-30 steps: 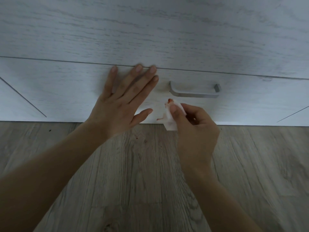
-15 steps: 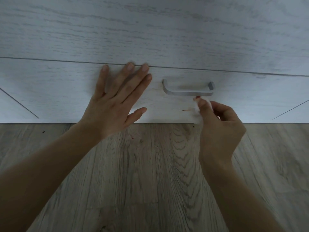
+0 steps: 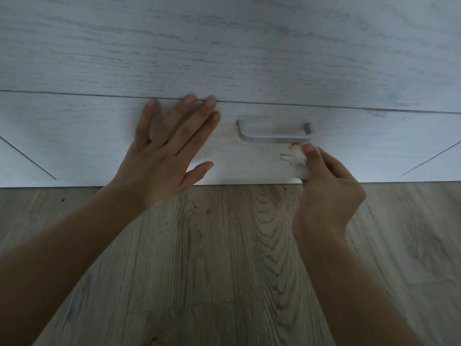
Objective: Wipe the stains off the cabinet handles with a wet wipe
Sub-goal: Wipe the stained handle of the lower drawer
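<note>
bracing the drawer front (image 3: 74,136) with a flat, straight-fingered left hand (image 3: 162,156), left of the handle (image 3: 274,139). pinching the red-smeared wet wipe (image 3: 298,161) in the right hand (image 3: 326,181), just under the handle's right end. press firmly, drag along it.

Cabinet front (image 3: 249,58): whitewashed wood-grain, matt. Handle (image 3: 273,139): brushed grey metal, smooth, dull sheen. Wet wipe (image 3: 298,163): soft white crumpled cloth-like sheet, red smears. Floor (image 3: 224,245): grey-brown wood-grain planks, matt

No legible text — none anywhere.
</note>
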